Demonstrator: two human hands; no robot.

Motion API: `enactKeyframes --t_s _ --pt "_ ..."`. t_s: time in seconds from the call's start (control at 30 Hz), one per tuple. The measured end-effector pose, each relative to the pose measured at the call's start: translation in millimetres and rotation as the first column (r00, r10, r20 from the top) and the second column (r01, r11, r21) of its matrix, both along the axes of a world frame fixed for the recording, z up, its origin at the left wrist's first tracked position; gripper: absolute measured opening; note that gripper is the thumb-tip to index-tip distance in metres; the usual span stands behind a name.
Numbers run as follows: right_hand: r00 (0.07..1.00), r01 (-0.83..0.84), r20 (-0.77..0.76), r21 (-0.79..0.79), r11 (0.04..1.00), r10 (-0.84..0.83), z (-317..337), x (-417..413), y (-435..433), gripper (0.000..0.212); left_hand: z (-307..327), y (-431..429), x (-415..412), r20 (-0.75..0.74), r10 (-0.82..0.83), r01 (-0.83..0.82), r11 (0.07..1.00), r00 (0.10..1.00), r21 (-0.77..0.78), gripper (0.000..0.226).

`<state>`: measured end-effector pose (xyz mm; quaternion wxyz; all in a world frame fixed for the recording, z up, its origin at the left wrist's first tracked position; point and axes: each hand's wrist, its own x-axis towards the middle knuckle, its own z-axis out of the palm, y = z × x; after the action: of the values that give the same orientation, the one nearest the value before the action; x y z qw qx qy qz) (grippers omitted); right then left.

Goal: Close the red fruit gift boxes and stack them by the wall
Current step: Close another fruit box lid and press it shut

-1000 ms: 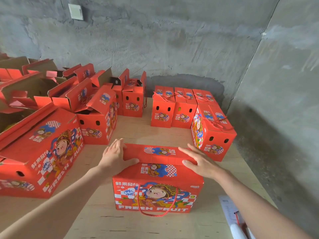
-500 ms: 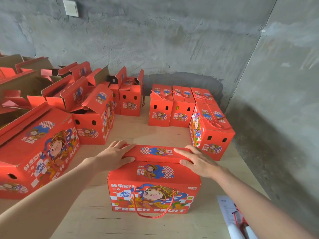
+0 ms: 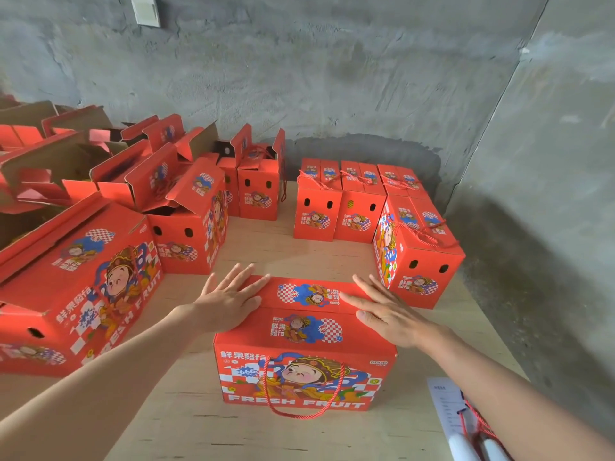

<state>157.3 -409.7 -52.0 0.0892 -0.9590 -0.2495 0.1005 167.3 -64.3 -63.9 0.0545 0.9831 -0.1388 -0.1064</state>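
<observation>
Pressing flat on the top flaps of the near red box with left hand and right hand; fingers straight and spread, gripping nothing. Flaps down, lid closed; red rope handle hanging over the front face. Standing on the plywood surface, front centre, well apart from the concrete wall. Near that wall: row of three closed boxes, a fourth closed box just in front at right. To the left: open boxes with flaps up, beside a larger box. At lower right: printed sheet on the surface.
</observation>
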Motion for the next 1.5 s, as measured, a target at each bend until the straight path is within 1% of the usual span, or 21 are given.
enactKeyframes --t_s 0.1,0.2,0.37,0.47,0.57,0.63,0.73,0.77,0.83,0.93,1.0,1.07,1.17,1.23,1.3,1.33,1.37,1.4,1.43,1.47,1.5 --pt "0.999 0.021 -0.037 -0.023 1.0 -0.021 3 0 2 0.041 7 -11 -9 0.079 0.011 -0.018 0.996 0.997 0.086 0.051" --pt "0.998 0.06 -0.034 0.034 0.998 -0.059 1 -4 3 0.041 6 -46 -39 0.146 -0.036 0.03 0.999 0.989 0.039 0.053" --pt "0.989 0.067 0.122 0.15 0.986 -0.085 -2 -8 7 0.04 -15 -112 -92 0.238 0.0 0.008 0.999 0.971 -0.032 0.059" --pt "0.973 0.094 0.187 0.199 0.976 -0.132 -5 -11 10 0.038 -17 -113 -93 0.294 0.027 -0.013 0.999 0.955 -0.049 0.074" --pt "0.913 0.181 0.294 0.326 0.928 -0.282 -15 -25 19 0.034 -15 -97 -77 0.326 -0.028 0.043 0.998 0.945 -0.038 0.077" --pt "0.846 0.312 0.307 0.378 0.872 -0.436 -19 -41 33 0.032 -12 -82 -56 0.323 -0.079 0.095 0.995 0.943 -0.032 0.072" --pt "0.784 0.427 0.347 0.303 0.852 -0.516 -23 -73 56 0.043 -9 -60 -18 0.287 -0.076 0.069 0.997 0.955 0.033 0.057" --pt "0.794 0.414 0.364 0.264 0.871 -0.487 -24 -85 61 0.048 -9 -56 -6 0.261 -0.026 0.012 0.999 0.965 0.053 0.052" --pt "0.809 0.372 0.424 0.164 0.913 -0.406 -29 -106 67 0.051 -5 -52 8 0.165 0.141 -0.149 0.988 0.976 0.035 0.057" --pt "0.787 0.374 0.48 0.129 0.918 -0.388 -26 -113 76 0.05 -1 -65 1 -0.008 0.353 -0.347 0.917 0.936 -0.197 0.068" --pt "0.813 0.279 0.504 0.102 0.955 -0.292 -26 -108 78 0.05 -5 -80 -16 -0.148 0.426 -0.446 0.786 0.893 -0.427 0.074" --pt "0.853 0.17 0.486 0.081 0.982 -0.188 -26 -105 75 0.05 -14 -90 -35 -0.224 0.436 -0.477 0.647 0.872 -0.595 0.076" --pt "0.87 0.219 0.431 0.094 0.971 -0.238 -24 -102 86 0.049 -15 -87 -43 -0.262 0.393 -0.451 0.538 0.882 -0.712 0.082" --pt "0.901 0.239 0.334 0.15 0.959 -0.276 -29 -102 103 0.055 -9 -78 -40 -0.316 0.31 -0.432 0.451 0.897 -0.781 0.071" --pt "0.913 0.232 0.277 0.253 0.939 -0.3 -35 -104 111 0.06 -9 -71 -37 -0.291 0.321 -0.419 0.47 0.901 -0.777 0.055" --pt "0.901 0.226 0.28 0.351 0.909 -0.332 -36 -105 112 0.059 -12 -68 -38 -0.262 0.403 -0.446 0.477 0.877 -0.757 0.056" --pt "0.877 0.217 0.271 0.511 0.831 -0.396 -35 -106 111 0.055 -15 -66 -41 -0.256 0.52 -0.507 0.426 0.815 -0.749 0.059" --pt "0.839 0.228 0.216 0.694 0.683 -0.499 -35 -108 107 0.046 -18 -66 -46 -0.298 0.624 -0.583 0.318 0.722 -0.747 0.062" --pt "0.768 0.288 0.087 0.838 0.464 -0.635 -36 -109 101 0.033 -21 -67 -51 -0.418 0.677 -0.67 0.149 0.605 -0.727 0.064" --pt "0.67 0.41 -0.133 0.886 0.216 -0.73 -37 -109 94 0.022 -22 -68 -55 -0.605 0.638 -0.752 -0.062 0.476 -0.656 0.066" --pt "0.542 0.596 -0.412 0.803 -0.011 -0.732 -37 -105 87 0.025 -24 -69 -58 -0.792 0.495 -0.816 -0.246 0.358 -0.523 0.067"
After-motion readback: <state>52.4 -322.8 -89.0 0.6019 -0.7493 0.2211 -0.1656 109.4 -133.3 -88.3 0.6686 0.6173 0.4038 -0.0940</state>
